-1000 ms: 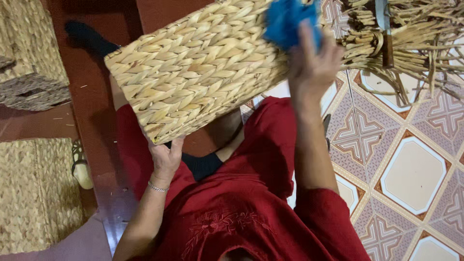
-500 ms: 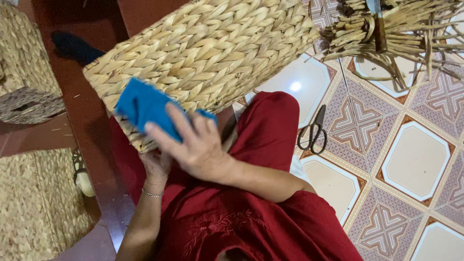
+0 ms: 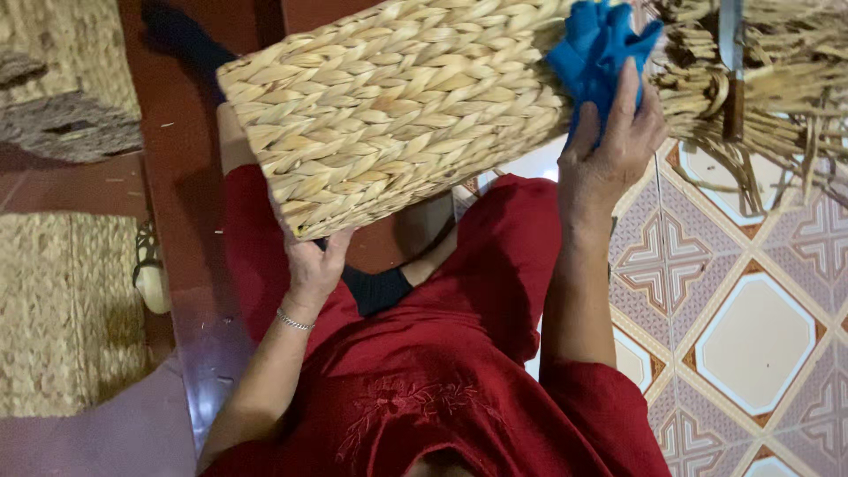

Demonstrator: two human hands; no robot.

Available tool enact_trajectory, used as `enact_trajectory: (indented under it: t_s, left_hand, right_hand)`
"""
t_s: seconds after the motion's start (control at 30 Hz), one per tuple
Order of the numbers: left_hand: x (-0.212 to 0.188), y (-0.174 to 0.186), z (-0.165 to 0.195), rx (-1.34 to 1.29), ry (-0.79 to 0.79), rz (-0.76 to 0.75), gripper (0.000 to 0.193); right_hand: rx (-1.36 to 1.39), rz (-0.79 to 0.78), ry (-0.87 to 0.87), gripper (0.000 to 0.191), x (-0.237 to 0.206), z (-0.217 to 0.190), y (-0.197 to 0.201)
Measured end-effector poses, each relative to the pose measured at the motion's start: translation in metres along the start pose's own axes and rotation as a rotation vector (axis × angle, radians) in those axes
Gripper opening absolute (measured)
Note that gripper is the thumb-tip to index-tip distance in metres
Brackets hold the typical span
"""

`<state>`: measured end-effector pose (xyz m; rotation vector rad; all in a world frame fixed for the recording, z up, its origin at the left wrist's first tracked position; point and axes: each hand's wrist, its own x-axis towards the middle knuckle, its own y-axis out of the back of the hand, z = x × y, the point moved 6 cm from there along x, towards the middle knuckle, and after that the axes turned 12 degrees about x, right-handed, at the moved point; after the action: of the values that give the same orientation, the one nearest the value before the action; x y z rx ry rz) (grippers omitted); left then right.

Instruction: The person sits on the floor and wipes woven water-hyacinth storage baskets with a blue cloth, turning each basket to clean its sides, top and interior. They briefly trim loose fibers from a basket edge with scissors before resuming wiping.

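Note:
A large woven straw basket (image 3: pixel 397 106) lies tilted across my lap. My left hand (image 3: pixel 314 265) props it from below at its near lower corner, fingers under the rim. My right hand (image 3: pixel 609 146) presses a crumpled blue cloth (image 3: pixel 599 49) against the basket's far right end. I sit in a red garment (image 3: pixel 459 371) with my knees up.
A bundle of loose dried straw (image 3: pixel 768 97) with a knife (image 3: pixel 731 66) stuck in it lies at the upper right on the patterned tile floor (image 3: pixel 751 327). More woven baskets (image 3: pixel 62 309) stand at the left, along with a sandal (image 3: pixel 150 269).
My right hand has swept the blue cloth from the basket's lower left side back up to its far right end. The scissors on the tiles are now hidden behind my arm.

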<state>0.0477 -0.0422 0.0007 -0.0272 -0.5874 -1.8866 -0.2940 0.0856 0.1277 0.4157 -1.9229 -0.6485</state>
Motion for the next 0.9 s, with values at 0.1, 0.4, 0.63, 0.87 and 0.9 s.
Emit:
enact_trajectory:
  t_s: [0.1,0.4,0.63,0.87,0.9]
  left_hand:
    - [0.000,-0.003,0.000,-0.037,0.015,0.006,0.080]
    - [-0.006,0.003,-0.017,0.060,-0.064,-0.010,0.085]
    - [-0.001,0.005,-0.006,0.010,0.056,-0.057,0.082]
    - [0.010,0.008,0.017,0.006,-0.042,-0.061,0.080]
    - [0.011,0.008,0.012,-0.055,0.077,-0.107,0.090]
  right_hand:
    - [-0.007,-0.010,-0.009,0.054,-0.015,-0.030,-0.008]
    - [0.365,-0.283,0.367,0.054,-0.060,-0.225,-0.017]
    - [0.356,-0.311,0.314,0.052,-0.035,-0.145,-0.015]
    - [0.108,-0.071,0.052,0.053,-0.007,0.042,0.016]
    - [0.117,-0.087,-0.013,0.052,-0.006,0.068,0.020]
